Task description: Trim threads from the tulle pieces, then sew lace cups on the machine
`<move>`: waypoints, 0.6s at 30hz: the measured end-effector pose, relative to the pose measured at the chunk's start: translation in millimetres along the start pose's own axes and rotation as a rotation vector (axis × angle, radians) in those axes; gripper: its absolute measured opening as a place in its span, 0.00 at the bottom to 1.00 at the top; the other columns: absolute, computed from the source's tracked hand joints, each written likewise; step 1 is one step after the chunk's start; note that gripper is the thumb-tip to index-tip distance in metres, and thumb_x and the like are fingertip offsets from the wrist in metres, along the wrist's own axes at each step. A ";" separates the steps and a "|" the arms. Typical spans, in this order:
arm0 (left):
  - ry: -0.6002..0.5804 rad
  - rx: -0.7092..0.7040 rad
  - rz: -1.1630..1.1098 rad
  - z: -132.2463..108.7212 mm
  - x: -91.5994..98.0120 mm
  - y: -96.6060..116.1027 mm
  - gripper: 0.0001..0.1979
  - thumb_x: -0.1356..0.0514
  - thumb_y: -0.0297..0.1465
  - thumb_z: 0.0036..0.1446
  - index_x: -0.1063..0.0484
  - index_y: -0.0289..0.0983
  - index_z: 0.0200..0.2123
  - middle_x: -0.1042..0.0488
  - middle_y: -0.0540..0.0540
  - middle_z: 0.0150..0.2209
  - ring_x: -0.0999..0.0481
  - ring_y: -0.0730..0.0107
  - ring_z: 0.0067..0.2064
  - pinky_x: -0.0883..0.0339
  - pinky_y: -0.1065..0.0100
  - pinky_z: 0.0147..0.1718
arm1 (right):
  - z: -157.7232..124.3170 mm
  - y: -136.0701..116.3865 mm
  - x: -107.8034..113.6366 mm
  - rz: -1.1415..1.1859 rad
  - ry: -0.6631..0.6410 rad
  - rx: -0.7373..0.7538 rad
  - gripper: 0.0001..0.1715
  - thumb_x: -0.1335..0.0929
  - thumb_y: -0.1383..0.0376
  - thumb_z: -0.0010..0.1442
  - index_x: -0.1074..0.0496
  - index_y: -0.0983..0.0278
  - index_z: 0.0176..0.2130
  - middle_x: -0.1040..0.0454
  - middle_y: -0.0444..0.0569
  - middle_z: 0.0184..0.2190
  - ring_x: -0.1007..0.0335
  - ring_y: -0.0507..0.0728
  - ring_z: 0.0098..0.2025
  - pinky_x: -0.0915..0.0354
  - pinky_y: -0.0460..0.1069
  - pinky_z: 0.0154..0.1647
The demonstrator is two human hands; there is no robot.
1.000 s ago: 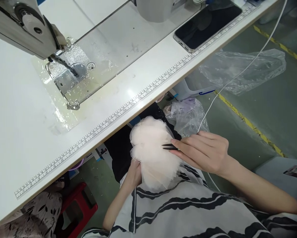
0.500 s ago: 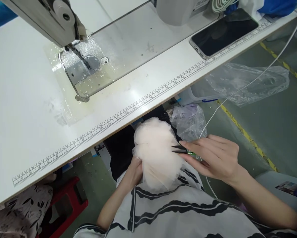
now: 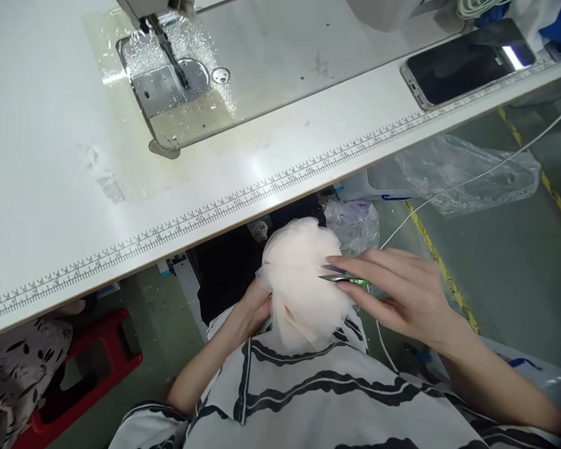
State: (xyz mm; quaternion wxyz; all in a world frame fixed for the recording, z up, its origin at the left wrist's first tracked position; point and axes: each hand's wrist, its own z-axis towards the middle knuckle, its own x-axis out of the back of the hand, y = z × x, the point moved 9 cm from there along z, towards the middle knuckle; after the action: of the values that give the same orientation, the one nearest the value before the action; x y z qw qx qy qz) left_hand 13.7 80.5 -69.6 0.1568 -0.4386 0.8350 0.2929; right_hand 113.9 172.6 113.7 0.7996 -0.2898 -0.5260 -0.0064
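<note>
A pale peach, layered piece of sheer gathered fabric [image 3: 303, 280] lies over my lap, below the table edge. My left hand [image 3: 258, 304] grips its left side, with the fingers partly hidden beneath the cloth. In my right hand [image 3: 397, 287] is a small pair of thread snips [image 3: 341, 277] with dark blades and a bit of green at the handle. The thumb and fingers pinch the snips from either side. Their blades are slightly apart and point left, over the right part of the fabric.
Ahead stands a white sewing table [image 3: 41, 156] with a printed ruler [image 3: 200, 218] along its front edge. A sewing machine needle area [image 3: 181, 78] and a phone [image 3: 470, 62] are on it. A white cable [image 3: 453, 185] hangs at right; a red stool [image 3: 93, 374] stands lower left.
The view has shifted, so the table and machine sit higher and the phone further right. My right hand with the snips has moved slightly left and up over the fabric.
</note>
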 end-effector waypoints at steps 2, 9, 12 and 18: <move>-0.012 0.038 -0.064 -0.6 0.3 -4.4 0.27 0.25 0.31 0.28 0.20 0.40 0.39 0.18 0.41 0.39 0.23 0.42 0.51 0.27 0.54 0.47 | 1.9 -8.4 -0.2 -0.112 -0.024 0.082 0.17 0.29 0.68 0.61 0.29 0.63 0.51 0.26 0.44 0.27 0.34 0.51 0.26 0.40 0.48 0.27; 0.046 0.042 -0.135 -0.7 8.0 -7.2 0.31 0.26 0.23 0.25 0.21 0.43 0.40 0.18 0.44 0.40 0.22 0.46 0.50 0.26 0.59 0.45 | 8.6 -22.0 -3.2 -0.218 -0.068 0.204 0.16 0.28 0.65 0.61 0.27 0.65 0.49 0.27 0.43 0.25 0.36 0.50 0.25 0.42 0.48 0.26; 0.051 0.040 -0.118 -1.6 9.0 -6.6 0.31 0.27 0.22 0.28 0.21 0.44 0.41 0.18 0.45 0.42 0.22 0.47 0.49 0.26 0.61 0.44 | 11.2 -13.7 -7.3 -0.077 -0.079 0.094 0.13 0.28 0.63 0.61 0.26 0.64 0.46 0.27 0.42 0.24 0.35 0.49 0.24 0.42 0.47 0.26; 0.017 0.007 -0.098 -3.7 5.1 -2.6 0.32 0.28 0.21 0.29 0.23 0.43 0.44 0.19 0.47 0.41 0.22 0.52 0.48 0.26 0.63 0.43 | 15.1 6.9 -35.0 0.268 -0.240 -0.148 0.10 0.30 0.62 0.62 0.24 0.62 0.44 0.22 0.43 0.30 0.29 0.49 0.27 0.39 0.45 0.27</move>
State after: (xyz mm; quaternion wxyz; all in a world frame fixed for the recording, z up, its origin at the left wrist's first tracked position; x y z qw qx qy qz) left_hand 12.9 73.8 -70.2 0.1655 -0.4810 0.8148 0.2782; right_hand 87.8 175.1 85.2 0.7013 -0.4138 -0.5724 0.0962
